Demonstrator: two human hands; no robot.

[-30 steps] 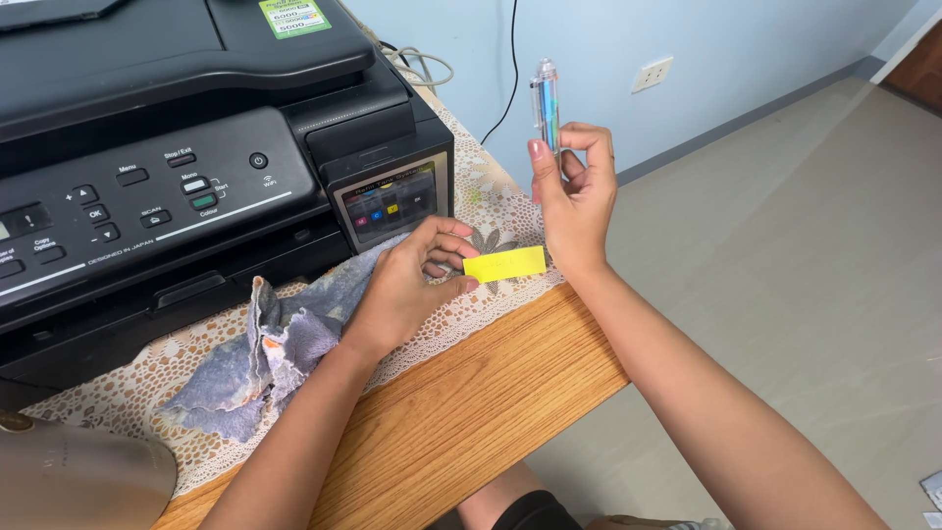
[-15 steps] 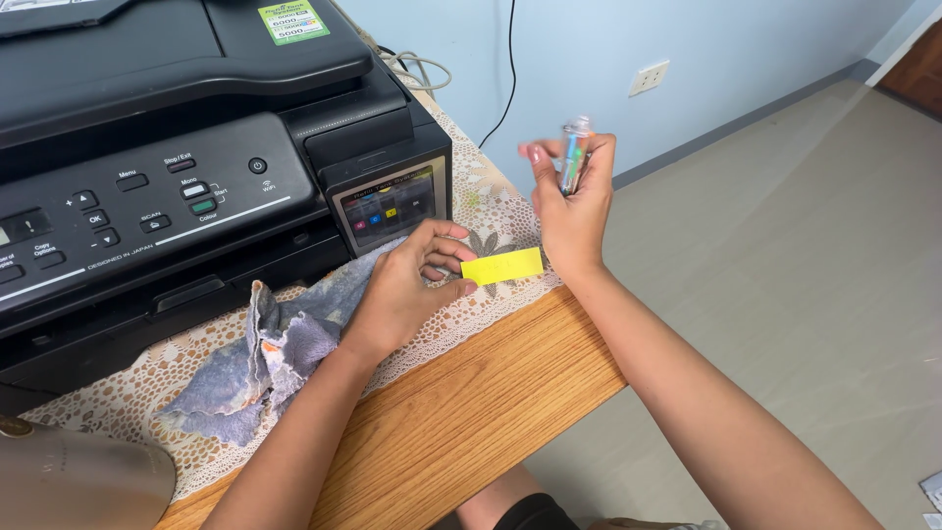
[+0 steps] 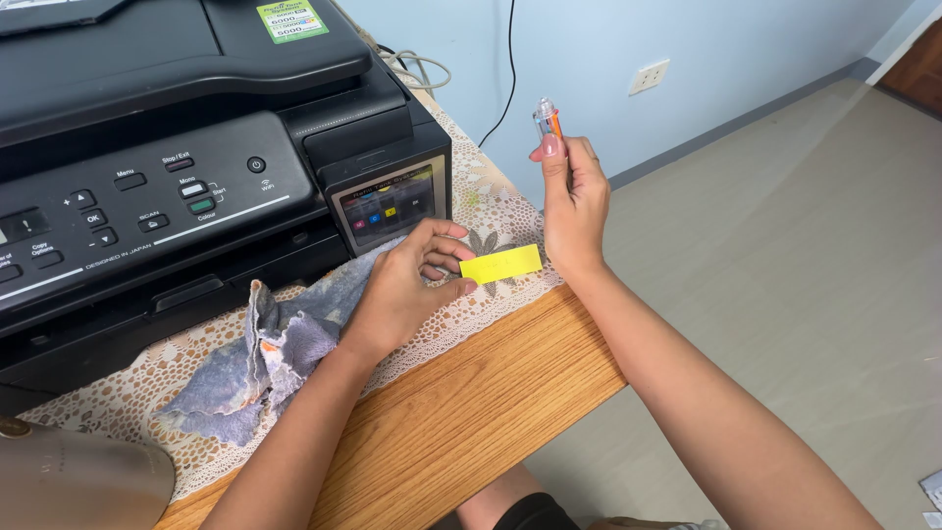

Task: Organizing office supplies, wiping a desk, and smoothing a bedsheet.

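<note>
Pen [image 3: 546,115] is standing upright in my right hand [image 3: 572,211], closed beside the printer [image 3: 196,147]; my left hand [image 3: 402,290] is pinching a yellow note [image 3: 501,263].

A black multifunction printer [image 3: 177,147] sits on a lace cloth [image 3: 491,211] covering a wooden worktop [image 3: 491,402]. A crumpled grey-blue rag [image 3: 265,358] lies before it. Cables [image 3: 417,69] trail behind, near a wall socket [image 3: 652,75] on the pale blue wall.
</note>
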